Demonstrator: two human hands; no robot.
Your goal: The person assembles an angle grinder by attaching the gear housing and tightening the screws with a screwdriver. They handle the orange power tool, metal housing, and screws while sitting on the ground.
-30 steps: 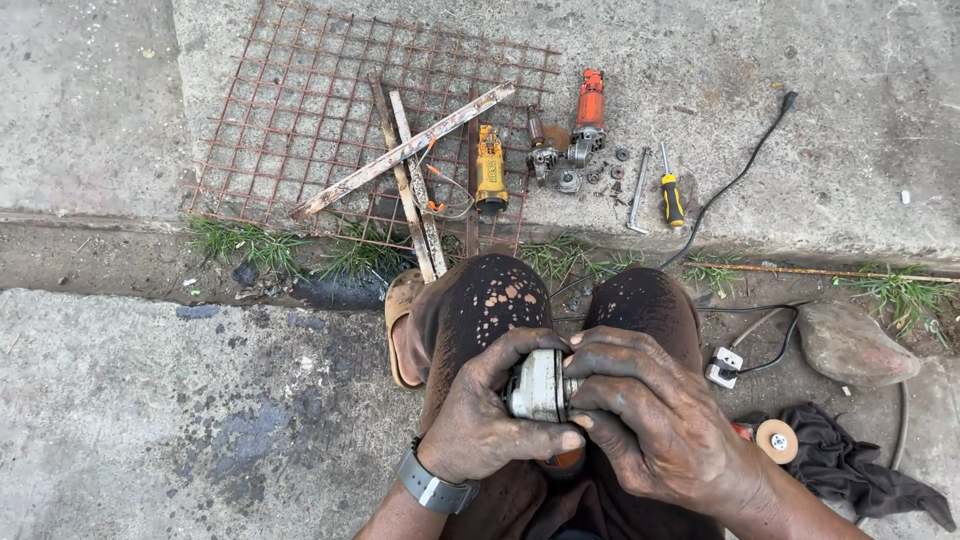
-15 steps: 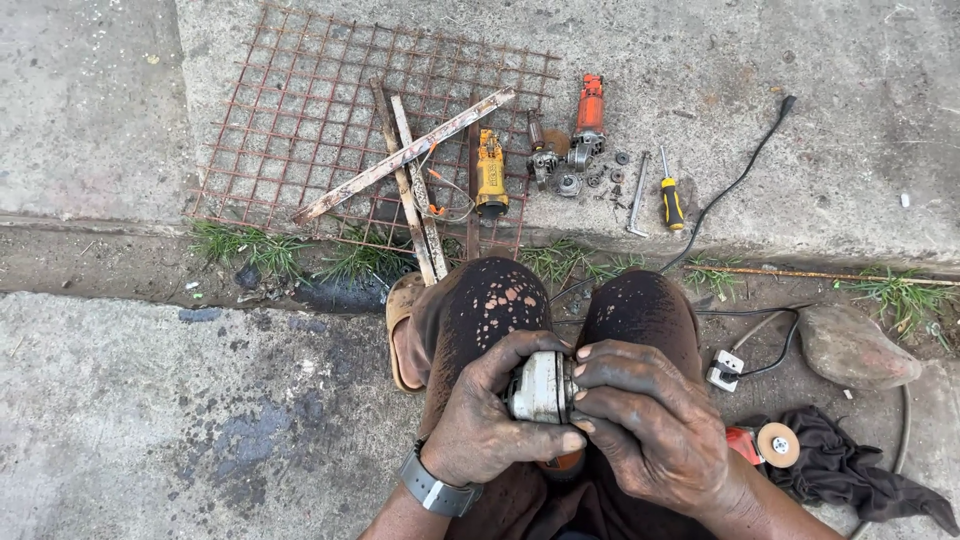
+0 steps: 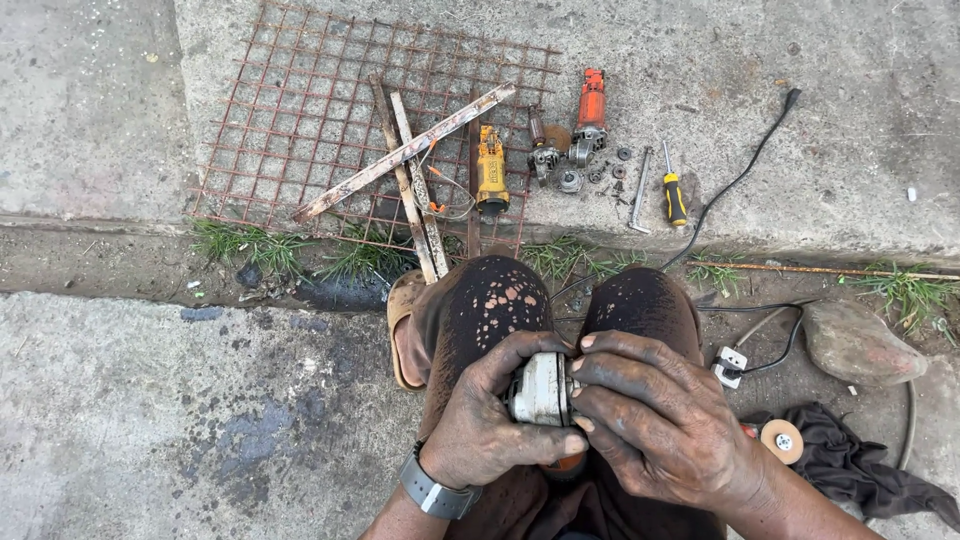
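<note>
A rusty wire mesh [image 3: 330, 120] lies on the cracked concrete slab [image 3: 820, 60], with a yellow tool body [image 3: 490, 172] at its right edge. Below the mesh, over the person's knees, the left hand [image 3: 485, 425] and right hand [image 3: 655, 420] both clasp a small grey metal housing [image 3: 541, 388], fingers wrapped tight. A dark rag [image 3: 850, 465] lies right of them.

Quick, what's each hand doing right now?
Left hand: closed around the small grey metal part.
Right hand: closed on the same part from the other side.
</note>
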